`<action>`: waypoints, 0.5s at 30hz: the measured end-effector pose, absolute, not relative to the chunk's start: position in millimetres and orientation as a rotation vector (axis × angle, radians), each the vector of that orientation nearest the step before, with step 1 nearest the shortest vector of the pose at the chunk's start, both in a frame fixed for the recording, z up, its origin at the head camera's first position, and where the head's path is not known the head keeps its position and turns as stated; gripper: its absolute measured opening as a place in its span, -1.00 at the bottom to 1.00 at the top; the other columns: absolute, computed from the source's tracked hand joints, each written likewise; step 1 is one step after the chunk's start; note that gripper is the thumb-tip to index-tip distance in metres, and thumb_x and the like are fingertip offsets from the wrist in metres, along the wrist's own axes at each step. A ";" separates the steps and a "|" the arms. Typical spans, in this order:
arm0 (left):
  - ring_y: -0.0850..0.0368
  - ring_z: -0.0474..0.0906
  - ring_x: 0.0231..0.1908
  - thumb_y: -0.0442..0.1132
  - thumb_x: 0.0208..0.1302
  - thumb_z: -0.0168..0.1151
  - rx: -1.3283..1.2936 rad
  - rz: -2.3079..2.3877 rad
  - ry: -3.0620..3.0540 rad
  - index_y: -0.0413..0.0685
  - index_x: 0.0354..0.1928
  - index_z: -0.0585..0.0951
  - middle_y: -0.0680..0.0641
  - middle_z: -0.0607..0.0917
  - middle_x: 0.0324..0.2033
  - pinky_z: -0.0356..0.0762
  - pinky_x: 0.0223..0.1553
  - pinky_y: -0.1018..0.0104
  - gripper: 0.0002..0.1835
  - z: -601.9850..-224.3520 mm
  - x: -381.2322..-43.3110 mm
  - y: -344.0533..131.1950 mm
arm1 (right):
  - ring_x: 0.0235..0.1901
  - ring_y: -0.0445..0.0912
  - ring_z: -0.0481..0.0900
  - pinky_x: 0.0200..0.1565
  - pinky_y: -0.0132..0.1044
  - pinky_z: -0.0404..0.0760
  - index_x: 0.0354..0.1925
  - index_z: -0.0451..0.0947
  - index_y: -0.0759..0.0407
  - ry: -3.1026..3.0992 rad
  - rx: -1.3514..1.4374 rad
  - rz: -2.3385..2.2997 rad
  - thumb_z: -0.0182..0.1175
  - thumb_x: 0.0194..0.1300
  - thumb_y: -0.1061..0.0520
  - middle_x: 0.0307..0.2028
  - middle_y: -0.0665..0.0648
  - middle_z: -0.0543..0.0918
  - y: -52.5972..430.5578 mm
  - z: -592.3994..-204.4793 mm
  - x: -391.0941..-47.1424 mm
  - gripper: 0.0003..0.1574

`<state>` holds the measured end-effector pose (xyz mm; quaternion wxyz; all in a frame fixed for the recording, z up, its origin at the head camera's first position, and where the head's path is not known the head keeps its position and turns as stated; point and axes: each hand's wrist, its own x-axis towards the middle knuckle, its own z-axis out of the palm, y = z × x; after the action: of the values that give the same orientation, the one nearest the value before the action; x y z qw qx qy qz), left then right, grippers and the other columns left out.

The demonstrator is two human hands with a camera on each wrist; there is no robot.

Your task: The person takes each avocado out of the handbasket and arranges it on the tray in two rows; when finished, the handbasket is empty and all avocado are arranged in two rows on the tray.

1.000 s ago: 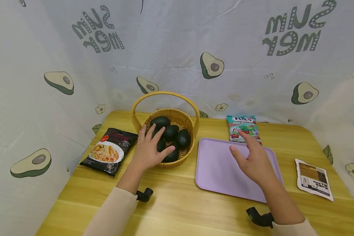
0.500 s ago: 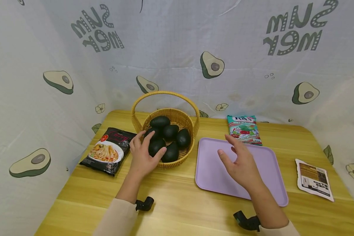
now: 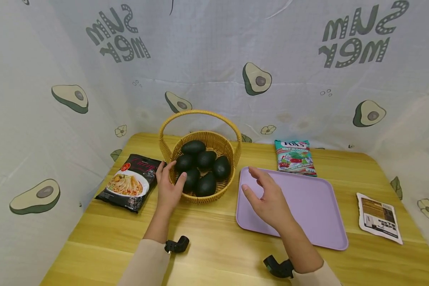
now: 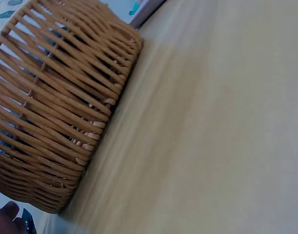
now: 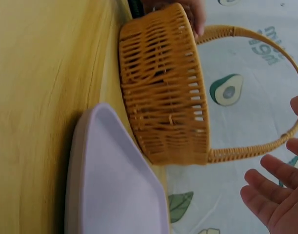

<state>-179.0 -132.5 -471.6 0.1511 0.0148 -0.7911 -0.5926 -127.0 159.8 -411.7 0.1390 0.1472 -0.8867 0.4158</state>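
A yellow wicker basket (image 3: 223,190) with a tall arched handle (image 3: 200,112) stands on the table, holding several dark green avocados (image 3: 205,184). My left hand (image 3: 167,194) is at its front left rim, fingers loosely bent and thumb by the avocados; whether it touches the rim is hard to tell. In the left wrist view, fingertips (image 4: 9,212) show beside the basket's woven wall (image 4: 56,107). Above the left part of a lilac tray (image 3: 307,206) hovers my right hand (image 3: 269,204), with relaxed fingers and nothing in them. The right wrist view has its spread fingers (image 5: 270,187) near the basket handle.
Left of the basket lies a black noodle packet (image 3: 130,182). A teal candy bag (image 3: 296,157) lies behind the tray, and a white and brown pouch (image 3: 379,217) sits at the right. A printed curtain (image 3: 214,59) hangs behind and beside the wooden table (image 3: 214,242).
My left hand has drawn back from over the avocados to the basket's left rim. My right hand has moved left across the tray toward the basket.
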 end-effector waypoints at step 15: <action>-0.10 0.10 0.55 -0.12 0.54 0.09 0.148 -1.978 -2.083 -0.09 0.44 0.41 -0.17 0.34 0.49 0.03 0.55 -0.14 -0.49 -479.2 -193.1 -133.0 | 0.29 0.11 0.53 0.30 0.12 0.52 0.42 0.38 0.13 -2.620 0.533 1.313 0.31 0.40 0.00 0.31 0.20 0.55 111.9 -414.5 -150.3 -0.29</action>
<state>-193.1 -133.0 -479.2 0.1321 0.0510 -0.7179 -0.6815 -150.3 111.9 -414.5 0.0813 0.1782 -0.8768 0.4392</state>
